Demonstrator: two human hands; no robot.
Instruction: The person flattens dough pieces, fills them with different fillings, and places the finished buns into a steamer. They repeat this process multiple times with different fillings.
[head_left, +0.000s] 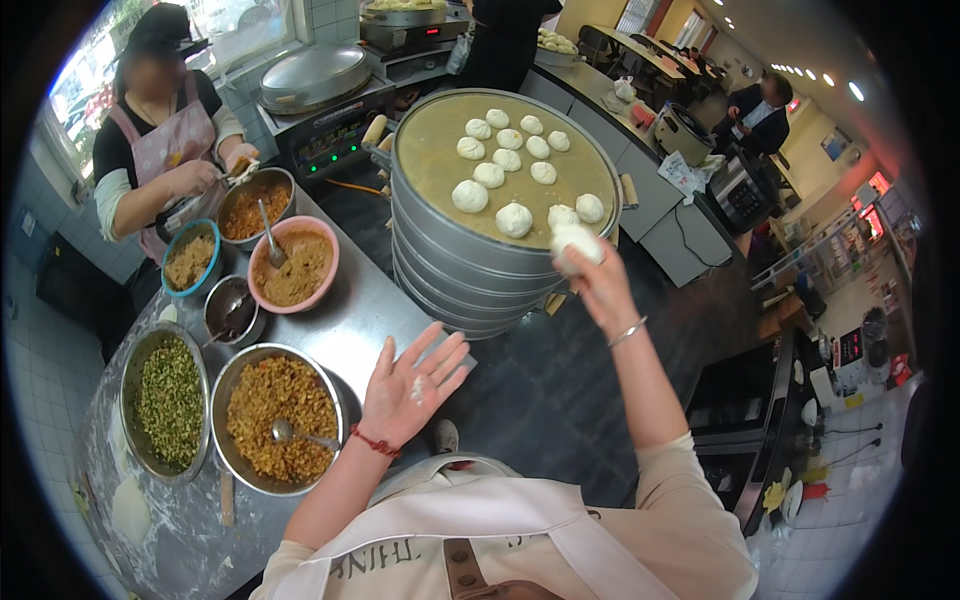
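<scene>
My right hand grips a white dough bun, blurred, over the near right rim of a round steamer tier. Several pleated buns sit spaced out on its tan liner. My left hand is palm up with fingers spread, and a smear of flour marks its palm. It holds nothing. Beside it on the left stands a steel bowl of yellow-brown chopped filling with a spoon in it.
Metal tiers stack below the buns. A steel worktable carries a green filling bowl, a pink bowl, a blue bowl and a rolling pin. Across it, a co-worker fills a wrapper.
</scene>
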